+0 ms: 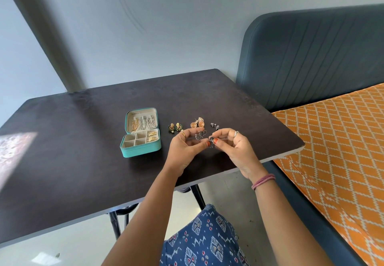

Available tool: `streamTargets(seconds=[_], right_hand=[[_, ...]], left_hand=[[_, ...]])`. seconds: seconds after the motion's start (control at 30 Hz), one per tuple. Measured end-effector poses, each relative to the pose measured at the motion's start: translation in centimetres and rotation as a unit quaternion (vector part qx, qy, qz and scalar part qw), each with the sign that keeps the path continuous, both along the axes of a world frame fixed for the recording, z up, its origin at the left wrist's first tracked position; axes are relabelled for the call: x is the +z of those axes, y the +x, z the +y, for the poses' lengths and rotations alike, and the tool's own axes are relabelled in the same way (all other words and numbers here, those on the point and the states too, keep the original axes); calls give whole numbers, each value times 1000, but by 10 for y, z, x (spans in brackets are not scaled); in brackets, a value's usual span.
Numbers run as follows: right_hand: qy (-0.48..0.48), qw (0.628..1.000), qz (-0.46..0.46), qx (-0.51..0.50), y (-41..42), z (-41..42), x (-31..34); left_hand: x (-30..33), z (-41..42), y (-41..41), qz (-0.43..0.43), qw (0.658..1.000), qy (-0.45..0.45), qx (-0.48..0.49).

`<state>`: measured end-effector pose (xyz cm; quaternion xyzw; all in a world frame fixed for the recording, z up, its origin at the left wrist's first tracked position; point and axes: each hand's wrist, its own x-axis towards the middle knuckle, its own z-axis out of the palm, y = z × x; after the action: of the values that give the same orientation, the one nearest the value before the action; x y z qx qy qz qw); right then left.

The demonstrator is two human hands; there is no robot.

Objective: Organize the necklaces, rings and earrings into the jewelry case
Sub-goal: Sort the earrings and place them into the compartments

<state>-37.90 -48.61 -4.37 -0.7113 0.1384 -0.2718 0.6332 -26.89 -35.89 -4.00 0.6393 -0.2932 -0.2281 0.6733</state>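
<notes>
At frame centre, the left hand and right hand each pinch the dark earring above the bench, probably the earring-storing step; next, carry it left into the open jewelry case.

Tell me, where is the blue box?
In the head view the box sits open on the table, left of the left hand and the green earrings.
</notes>
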Motion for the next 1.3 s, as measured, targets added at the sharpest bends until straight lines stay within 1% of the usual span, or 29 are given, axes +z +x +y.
streamTargets(seconds=[0.27,0.47,0.53,0.6,0.77,0.87,0.97,1.17,1.3], right_hand=[[21,1000,-17,-8,0,4,5],[2,998,-6,-57,4,5,3],[-23,997,-11,-75,5,9,2],[-69,992,-18,-99,4,15,2],[-169,973,-29,-156,2,38,-5],[-205,962,-36,-179,6,52,-10],[-197,962,-29,-186,11,56,-8],[-144,978,-22,-151,10,54,-2],[-146,981,-19,-128,14,56,-1]], left_hand=[[3,2,-1,15,1000,-22,-3],[2,2,1,18,999,-35,1],[2,2,0,30,998,-50,9],[1,2,0,35,997,-59,24],[0,1,2,25,996,-63,59],[0,0,2,29,994,-71,73],[1,0,1,35,993,-82,82],[1,-1,0,43,990,-96,90],[3,1,-2,37,991,-100,84]])
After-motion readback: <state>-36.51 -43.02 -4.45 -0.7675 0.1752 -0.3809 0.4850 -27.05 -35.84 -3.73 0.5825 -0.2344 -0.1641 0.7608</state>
